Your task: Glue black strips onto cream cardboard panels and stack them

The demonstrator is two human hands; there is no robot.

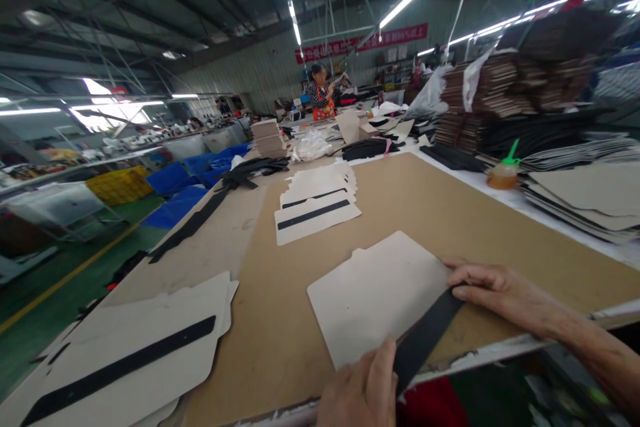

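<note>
A black strip [425, 340] stretches between my two hands over the near edge of a beige board panel [375, 293]. My right hand [487, 287] pinches the strip's far end at the panel's right corner. My left hand [363, 383] is closed on the near end, close to the table's front edge; part of its grip is hidden. To the left lie beige panels [165, 320] overlapping each other, the top one with a black strip [125, 367] across it. Farther back, several more such panels [320, 217] lie fanned out, with black strips on them.
The brown-topped table [260, 333] has its front edge just before me. On the right stand a glue bottle with a green nozzle [505, 170] and stacked beige panels [590, 193]. Tall brown stacks [490, 87] rise behind. A person [321, 93] stands at the far end.
</note>
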